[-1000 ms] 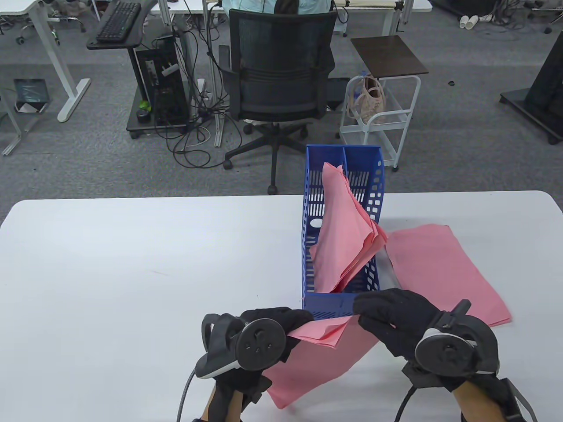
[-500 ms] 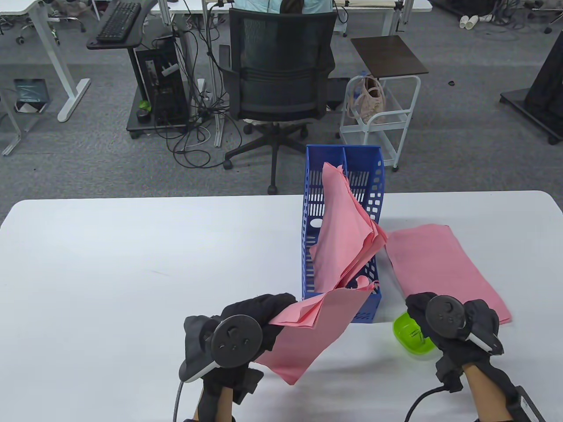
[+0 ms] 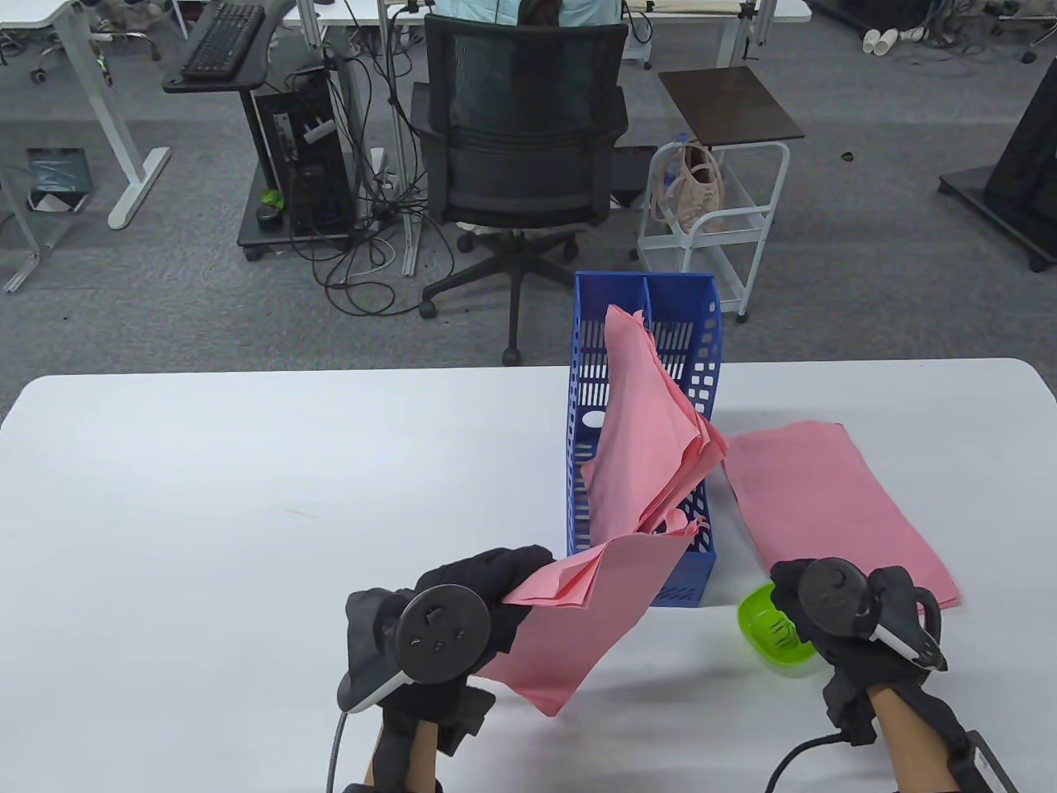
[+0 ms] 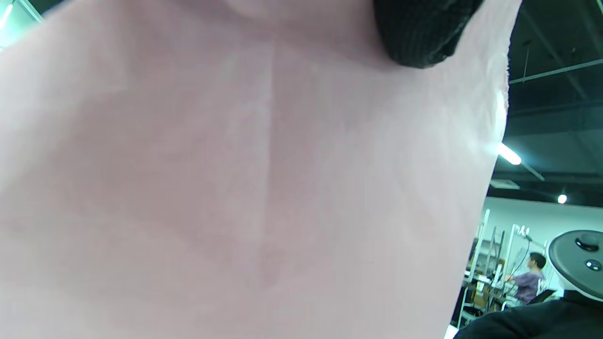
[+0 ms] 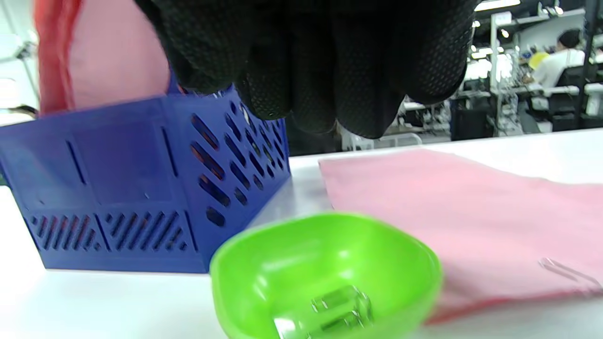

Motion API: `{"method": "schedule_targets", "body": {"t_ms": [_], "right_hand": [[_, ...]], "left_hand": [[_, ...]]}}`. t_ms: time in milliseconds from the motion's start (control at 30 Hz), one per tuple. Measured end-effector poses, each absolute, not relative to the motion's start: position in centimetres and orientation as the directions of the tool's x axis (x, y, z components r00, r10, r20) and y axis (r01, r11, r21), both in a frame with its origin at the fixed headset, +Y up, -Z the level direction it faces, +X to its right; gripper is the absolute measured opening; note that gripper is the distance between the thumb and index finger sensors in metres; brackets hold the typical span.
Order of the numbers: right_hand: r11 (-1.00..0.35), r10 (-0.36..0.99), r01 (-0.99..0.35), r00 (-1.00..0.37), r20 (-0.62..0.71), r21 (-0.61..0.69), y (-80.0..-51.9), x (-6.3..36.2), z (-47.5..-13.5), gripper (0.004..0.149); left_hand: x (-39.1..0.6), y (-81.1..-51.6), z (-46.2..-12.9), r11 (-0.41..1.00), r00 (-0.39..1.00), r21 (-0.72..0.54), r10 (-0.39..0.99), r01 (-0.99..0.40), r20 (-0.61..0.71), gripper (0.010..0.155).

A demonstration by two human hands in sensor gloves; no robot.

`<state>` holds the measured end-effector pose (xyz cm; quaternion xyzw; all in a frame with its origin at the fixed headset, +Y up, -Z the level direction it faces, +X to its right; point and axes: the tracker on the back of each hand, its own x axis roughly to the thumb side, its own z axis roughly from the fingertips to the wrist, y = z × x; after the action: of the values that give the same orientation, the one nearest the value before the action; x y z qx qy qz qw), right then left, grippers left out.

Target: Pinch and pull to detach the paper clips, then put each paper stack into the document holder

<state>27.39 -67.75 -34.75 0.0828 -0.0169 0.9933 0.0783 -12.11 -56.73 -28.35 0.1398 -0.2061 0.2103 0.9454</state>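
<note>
- My left hand [image 3: 471, 607] grasps a pink paper stack [image 3: 590, 624] by its corner, fingers curled over the top sheets near the table's front edge; the stack is lifted off the table [image 3: 248, 496] and slopes down toward me.
- The raised far edge of that stack reaches the near end of the blue document holder [image 3: 582, 413], which stands upright toward the middle of the table, its far end at the back edge.
- An earlier pink stack [image 3: 652, 438] leans inside the holder, its corners spilling over the right wall.
- My right hand [image 3: 834, 615] hovers just above a green bowl [image 5: 325, 273] near the front edge, right of the holder; its fingers [image 5: 330, 70] hang bunched together, tips pointing down, and I cannot tell whether anything is pinched between them.
- Metal paper clips [image 5: 339, 306] lie in the bowl's bottom.
- Another pink stack [image 3: 826, 504] lies flat on the table right of the holder, beyond the bowl, with a paper clip [image 5: 563, 270] on its near edge.
</note>
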Motion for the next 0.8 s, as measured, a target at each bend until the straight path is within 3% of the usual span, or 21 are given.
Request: {"method": "schedule_targets", "body": {"t_ms": [167, 300, 433, 533, 633, 800], "right_hand": [[-0.94, 0.318, -0.342, -0.877, 0.361, -0.003, -65.6, 25.3, -33.7, 0.06], [-0.865, 0.483, -0.478, -0.71, 0.513, 0.153, -64.5, 22.9, -33.4, 0.079], [-0.724, 0.661, -0.611, -0.484, 0.573, 0.32, -64.2, 21.3, -33.6, 0.086], [-0.666, 0.718, -0.622, -0.384, 0.58, 0.413, -64.1, 20.4, -33.8, 0.084], [-0.703, 0.687, -0.571, -0.387, 0.615, 0.425, -63.9, 19.7, -33.6, 0.08], [-0.675, 0.705, -0.592, -0.343, 0.621, 0.44, -63.9, 19.4, -33.1, 0.054]], "left_hand": [[-12.7, -57.2, -28.9, 0.789, 0.728, 0.139, 0.463, -0.598, 0.505, 0.04], [-13.0, -57.8, -29.6, 0.717, 0.617, 0.038, 0.57, -0.696, 0.542, 0.04], [-13.1, -58.1, -30.0, 0.689, 0.555, -0.04, 0.616, -0.724, 0.558, 0.04], [-13.0, -58.1, -30.1, 0.687, 0.533, -0.068, 0.619, -0.724, 0.577, 0.04], [-12.9, -58.2, -30.1, 0.689, 0.514, -0.104, 0.624, -0.717, 0.589, 0.04], [-12.9, -58.2, -30.2, 0.703, 0.527, -0.117, 0.622, -0.701, 0.579, 0.04]]}}
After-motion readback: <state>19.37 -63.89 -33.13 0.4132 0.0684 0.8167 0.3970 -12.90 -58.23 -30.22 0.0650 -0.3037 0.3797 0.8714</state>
